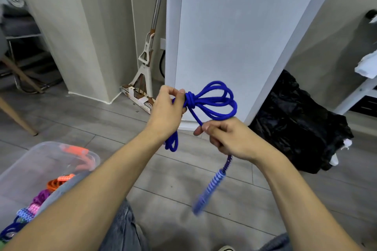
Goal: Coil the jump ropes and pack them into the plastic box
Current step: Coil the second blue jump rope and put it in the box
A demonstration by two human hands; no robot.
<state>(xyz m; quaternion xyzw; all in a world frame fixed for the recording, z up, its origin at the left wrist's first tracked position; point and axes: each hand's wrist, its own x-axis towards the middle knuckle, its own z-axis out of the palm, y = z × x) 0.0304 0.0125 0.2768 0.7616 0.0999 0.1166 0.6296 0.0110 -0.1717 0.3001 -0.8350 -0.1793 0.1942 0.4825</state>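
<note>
Nearest us, both forearms extend forward and upward from the lower edge of the view, above a grey plank floor (85,128). We take the blue jump rope (212,101) as our landmark. Below and left of it, the clear plastic box (26,161) sits at the left edge, holding orange, purple and blue ropes (55,183); our left forearm crosses its near corner. Below the rope's coils, our right hand (230,136) is knuckles-up, fingers curled round the free strand, thumb and forefinger pinching it just beneath the knot; the blue striped handle (208,191) dangles blurred from under this hand. At the coils' left end, our left hand (167,108) is raised, wrist bent, fingers curled tightly round the bundle beside the wrapped knot; short loops hang below its palm. Right of the rope lies a black plastic bag (295,124). Behind the rope stands a white panel (234,26); left of it, a mop (146,63) leans against the wall.
</note>
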